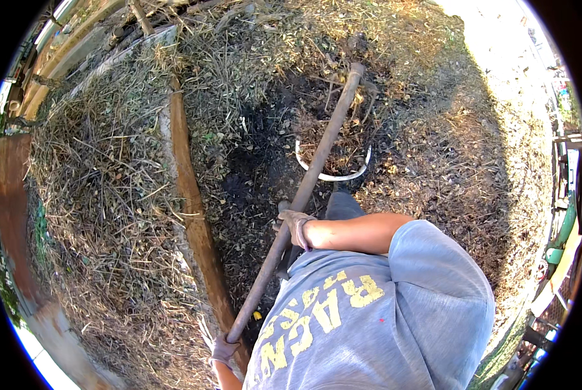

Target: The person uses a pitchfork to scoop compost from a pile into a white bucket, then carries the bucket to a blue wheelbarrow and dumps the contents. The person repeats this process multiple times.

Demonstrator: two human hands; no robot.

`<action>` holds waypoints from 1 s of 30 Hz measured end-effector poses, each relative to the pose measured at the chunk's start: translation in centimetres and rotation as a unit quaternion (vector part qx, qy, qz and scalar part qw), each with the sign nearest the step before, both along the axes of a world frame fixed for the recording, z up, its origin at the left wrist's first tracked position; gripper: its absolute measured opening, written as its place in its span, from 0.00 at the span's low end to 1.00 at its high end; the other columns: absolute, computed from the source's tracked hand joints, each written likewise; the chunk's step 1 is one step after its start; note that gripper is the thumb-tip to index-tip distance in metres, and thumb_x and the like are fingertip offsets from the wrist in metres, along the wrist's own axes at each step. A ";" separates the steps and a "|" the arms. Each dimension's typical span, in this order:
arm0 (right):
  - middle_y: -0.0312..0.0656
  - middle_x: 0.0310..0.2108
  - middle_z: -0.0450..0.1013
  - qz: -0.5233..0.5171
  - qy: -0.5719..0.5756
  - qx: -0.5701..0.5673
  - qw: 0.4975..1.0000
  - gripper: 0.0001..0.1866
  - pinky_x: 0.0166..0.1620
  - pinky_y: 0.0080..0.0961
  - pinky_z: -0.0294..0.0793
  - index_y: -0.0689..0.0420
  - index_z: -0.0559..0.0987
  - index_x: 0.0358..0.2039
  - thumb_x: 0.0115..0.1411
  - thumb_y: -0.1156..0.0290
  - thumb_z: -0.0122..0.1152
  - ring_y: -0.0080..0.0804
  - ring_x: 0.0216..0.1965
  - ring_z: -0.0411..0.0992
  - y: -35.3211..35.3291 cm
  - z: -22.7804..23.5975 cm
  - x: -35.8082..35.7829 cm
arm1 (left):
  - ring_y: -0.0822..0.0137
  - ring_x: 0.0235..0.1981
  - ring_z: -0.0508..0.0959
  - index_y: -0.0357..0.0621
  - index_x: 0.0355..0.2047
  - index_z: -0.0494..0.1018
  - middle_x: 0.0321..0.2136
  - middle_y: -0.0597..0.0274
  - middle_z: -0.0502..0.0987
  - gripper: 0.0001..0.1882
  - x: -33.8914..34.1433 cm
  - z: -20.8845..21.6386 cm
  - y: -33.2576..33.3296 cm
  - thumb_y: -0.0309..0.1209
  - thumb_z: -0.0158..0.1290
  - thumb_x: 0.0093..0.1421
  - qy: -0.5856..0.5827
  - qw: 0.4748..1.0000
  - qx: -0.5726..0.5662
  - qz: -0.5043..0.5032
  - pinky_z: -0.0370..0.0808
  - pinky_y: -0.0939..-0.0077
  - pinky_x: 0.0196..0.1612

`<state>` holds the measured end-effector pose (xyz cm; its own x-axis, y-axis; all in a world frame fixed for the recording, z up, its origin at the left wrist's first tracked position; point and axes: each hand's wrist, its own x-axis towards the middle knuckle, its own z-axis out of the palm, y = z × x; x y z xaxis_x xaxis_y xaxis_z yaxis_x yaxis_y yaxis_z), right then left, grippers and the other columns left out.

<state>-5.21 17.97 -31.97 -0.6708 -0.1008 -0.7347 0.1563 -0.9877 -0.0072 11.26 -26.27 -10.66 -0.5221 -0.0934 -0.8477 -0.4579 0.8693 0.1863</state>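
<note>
A long wooden pole (323,146) runs slantwise from the lower left to the upper middle. It looks like the handle of a garden tool; a thicker collar shows at its far end, and any head there is lost among the litter. My right hand (295,226), in a worn work glove, wraps the pole near its middle. Lower down, my gloved left hand (223,349) grips the near end. Under the pole's far part lies a container with a white curved rim (333,177), heaped with brown plant litter (317,123).
A wooden beam (190,188) edges a heap of dry straw (102,175) on the left. Dark, damp soil (255,162) shows beside the container. Dry leaf litter (447,169) covers the right, with sunlit ground (528,162) beyond. A rusty panel (13,201) stands far left.
</note>
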 end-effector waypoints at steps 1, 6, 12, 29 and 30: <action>0.42 0.37 0.72 0.075 -0.081 0.080 0.991 0.15 0.36 0.40 0.83 0.61 0.73 0.41 0.55 0.71 0.66 0.36 0.29 0.75 -0.3 4.1 -2.6 | 0.57 0.31 0.82 0.43 0.40 0.79 0.28 0.52 0.81 0.26 -0.1 -0.9 0.3 0.36 0.68 0.38 -0.001 1.000 -0.004 0.003 0.77 0.65 0.37; 0.44 0.38 0.75 0.074 -0.035 0.271 0.959 0.14 0.36 0.37 0.81 0.61 0.73 0.39 0.53 0.72 0.66 0.39 0.32 0.77 4.1 15.7 -14.0 | 0.60 0.27 0.80 0.42 0.37 0.79 0.25 0.51 0.80 0.22 -9.0 -6.7 8.3 0.36 0.67 0.40 0.092 0.994 0.060 -0.014 0.76 0.66 0.35; 0.47 0.44 0.73 0.202 0.046 0.569 0.796 0.28 0.50 0.29 0.73 0.65 0.66 0.53 0.54 0.69 0.63 0.37 0.46 0.73 6.1 25.6 -24.6 | 0.72 0.22 0.76 0.38 0.35 0.77 0.23 0.65 0.78 0.15 -22.6 -12.1 15.7 0.28 0.62 0.45 0.202 0.952 0.222 0.060 0.74 0.73 0.29; 0.45 0.36 0.78 0.450 -0.367 0.479 0.658 0.22 0.44 0.30 0.73 0.54 0.79 0.44 0.56 0.53 0.50 0.38 0.39 0.76 41.3 -11.5 14.2 | 0.50 0.37 0.80 0.37 0.43 0.75 0.35 0.45 0.80 0.22 -47.4 -28.9 30.3 0.38 0.57 0.50 0.167 0.968 -0.144 -0.120 0.75 0.61 0.43; 0.46 0.37 0.78 0.382 -0.415 0.417 0.713 0.23 0.45 0.30 0.74 0.54 0.78 0.46 0.56 0.54 0.50 0.39 0.40 0.76 43.8 -15.0 15.6 | 0.50 0.37 0.80 0.38 0.42 0.75 0.35 0.45 0.80 0.20 -47.5 -32.5 28.1 0.37 0.56 0.51 0.206 0.951 -0.191 -0.126 0.75 0.61 0.43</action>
